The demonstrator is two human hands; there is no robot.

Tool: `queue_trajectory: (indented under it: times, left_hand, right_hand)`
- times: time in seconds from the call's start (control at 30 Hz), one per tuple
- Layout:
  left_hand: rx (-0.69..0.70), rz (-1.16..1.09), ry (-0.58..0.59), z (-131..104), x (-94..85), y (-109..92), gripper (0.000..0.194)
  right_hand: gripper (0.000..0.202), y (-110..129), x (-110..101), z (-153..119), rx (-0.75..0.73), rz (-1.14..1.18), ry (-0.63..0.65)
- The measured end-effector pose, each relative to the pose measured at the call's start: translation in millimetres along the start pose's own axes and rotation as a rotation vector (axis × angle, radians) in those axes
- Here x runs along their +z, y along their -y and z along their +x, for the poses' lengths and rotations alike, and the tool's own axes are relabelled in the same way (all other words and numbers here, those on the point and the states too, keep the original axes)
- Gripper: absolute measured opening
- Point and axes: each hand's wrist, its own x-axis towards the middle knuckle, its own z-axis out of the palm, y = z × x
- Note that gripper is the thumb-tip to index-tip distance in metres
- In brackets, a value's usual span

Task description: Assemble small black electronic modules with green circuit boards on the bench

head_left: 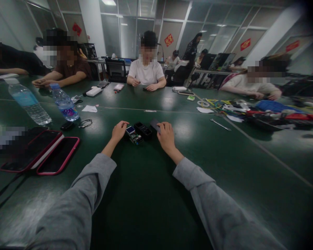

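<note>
My left hand (118,131) is beside a small circuit board with a screen (134,135). Its index finger stretches toward the board's upper left edge; whether it touches the board I cannot tell. To the right of the board lies a black phone-like casing with a keypad (143,130), close alongside it. My right hand (166,135) has its fingers over the right side of a thin dark flat cover (154,125) and grips it just right of the casing. The fingertips are partly hidden there.
On the left are two phones with red edges (57,156), a water bottle (28,102), a second bottle (64,104) and a thin black cable (86,123). A wrench (220,124) and heaped cables (250,111) lie right. Several people sit around the green table (143,194).
</note>
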Motion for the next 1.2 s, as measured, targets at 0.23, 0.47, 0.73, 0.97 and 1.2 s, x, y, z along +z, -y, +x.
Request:
queue_trajectory:
  times: [0.23,0.47,0.73,0.97,1.2]
  left_hand:
    - [0.002,-0.015,-0.004,0.3,0.7,0.3,0.028]
    - [-0.025,-0.045,-0.022,-3.1,-1.1,-7.5,0.026]
    - [-0.050,-0.069,0.002,-6.8,-3.3,-14.1,0.026]
    - [-0.009,-0.031,0.010,-1.6,0.2,-0.7,0.029]
    - [-0.002,0.008,-0.001,0.5,1.0,1.4,0.029]
  right_hand:
    - [0.045,11.5,1.8,-4.5,-0.119,-0.036,0.087]
    - [0.047,15.5,3.1,-7.7,-0.082,0.023,0.081]
    - [0.048,-0.2,18.4,-5.4,0.136,0.254,0.102]
    - [0.049,-2.1,9.6,0.9,0.171,0.308,-0.148]
    - [0.045,-35.4,20.1,2.3,0.306,0.283,-0.259]
